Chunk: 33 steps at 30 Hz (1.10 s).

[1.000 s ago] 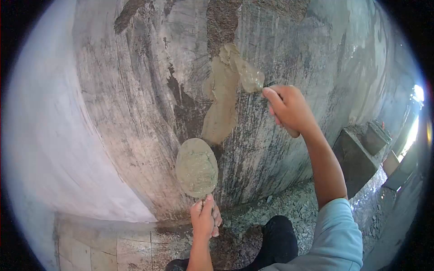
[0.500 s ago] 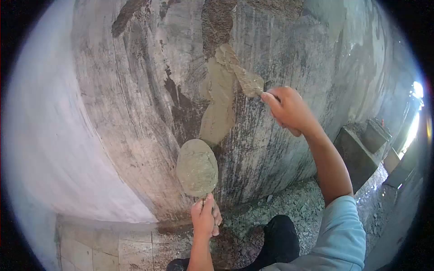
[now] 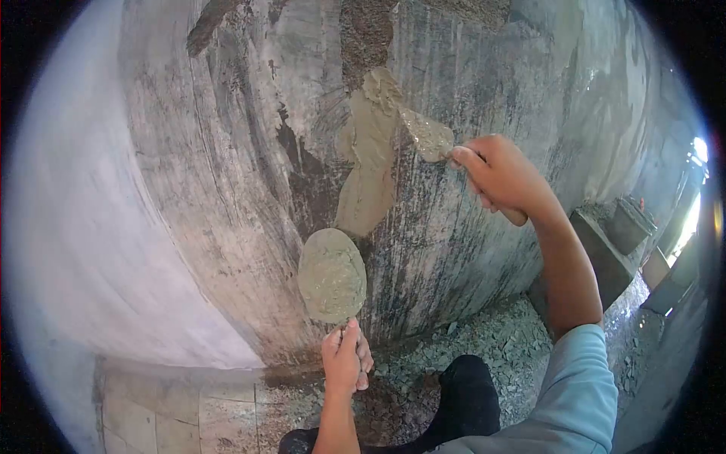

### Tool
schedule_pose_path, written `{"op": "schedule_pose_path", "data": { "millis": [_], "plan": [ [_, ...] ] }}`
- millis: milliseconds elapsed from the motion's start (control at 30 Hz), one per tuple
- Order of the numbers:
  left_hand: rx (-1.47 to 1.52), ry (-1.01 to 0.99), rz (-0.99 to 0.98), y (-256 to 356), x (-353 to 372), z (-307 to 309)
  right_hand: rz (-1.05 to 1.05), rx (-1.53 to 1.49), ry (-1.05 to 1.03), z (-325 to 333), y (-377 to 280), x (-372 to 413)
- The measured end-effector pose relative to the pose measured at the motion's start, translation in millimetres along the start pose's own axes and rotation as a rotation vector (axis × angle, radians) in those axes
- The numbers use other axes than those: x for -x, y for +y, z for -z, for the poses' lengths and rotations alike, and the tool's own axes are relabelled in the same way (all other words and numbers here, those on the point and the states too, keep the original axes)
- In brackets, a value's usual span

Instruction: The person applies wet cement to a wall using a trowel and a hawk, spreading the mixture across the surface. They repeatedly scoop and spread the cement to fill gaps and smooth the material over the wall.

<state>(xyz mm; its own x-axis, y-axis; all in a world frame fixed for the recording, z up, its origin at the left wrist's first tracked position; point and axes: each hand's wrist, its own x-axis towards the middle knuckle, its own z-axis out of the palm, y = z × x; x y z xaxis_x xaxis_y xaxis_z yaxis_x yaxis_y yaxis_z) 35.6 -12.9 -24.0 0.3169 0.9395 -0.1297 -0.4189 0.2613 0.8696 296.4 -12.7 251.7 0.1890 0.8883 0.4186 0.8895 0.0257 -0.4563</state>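
My right hand (image 3: 505,175) is closed around the handle of a trowel (image 3: 429,138), whose mortar-smeared blade points up and left. The blade's tip touches or nearly touches the upper right edge of a strip of wet mortar (image 3: 369,181) on the wall (image 3: 461,204). Lower down, my left hand (image 3: 345,359) grips the short handle of an oval mortar holder (image 3: 331,275), held upright by the wall below the strip. Wet mortar covers its face, so whether it is a flat board or a scoop cannot be seen.
A rough, dark bare channel (image 3: 364,38) runs up the wall above the strip. Broken rubble (image 3: 484,340) lies along the wall's foot near my dark shoe (image 3: 469,393). Grey blocks (image 3: 605,253) stand at the right, and floor tiles (image 3: 178,416) show at lower left.
My right hand has drawn the trowel right and slightly down, leaving a thick lump of mortar at the strip's top. My left hand and the mortar holder have risen slightly.
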Motion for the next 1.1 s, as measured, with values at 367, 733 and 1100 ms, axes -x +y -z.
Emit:
{"op": "schedule_pose_path", "data": {
  "millis": [367,733,1100],
  "plan": [
    [-0.026,-0.001,0.008,-4,-2,-6,0.203,-0.036,0.045,-25,18,-30],
    [0.004,0.019,-0.018,-3,-1,-2,0.249,-0.269,0.087,-12,0,-36],
    [-0.011,0.011,-0.003,-3,-4,0,0.222,-0.065,-0.020,-38,48,-21]
  ]
}}
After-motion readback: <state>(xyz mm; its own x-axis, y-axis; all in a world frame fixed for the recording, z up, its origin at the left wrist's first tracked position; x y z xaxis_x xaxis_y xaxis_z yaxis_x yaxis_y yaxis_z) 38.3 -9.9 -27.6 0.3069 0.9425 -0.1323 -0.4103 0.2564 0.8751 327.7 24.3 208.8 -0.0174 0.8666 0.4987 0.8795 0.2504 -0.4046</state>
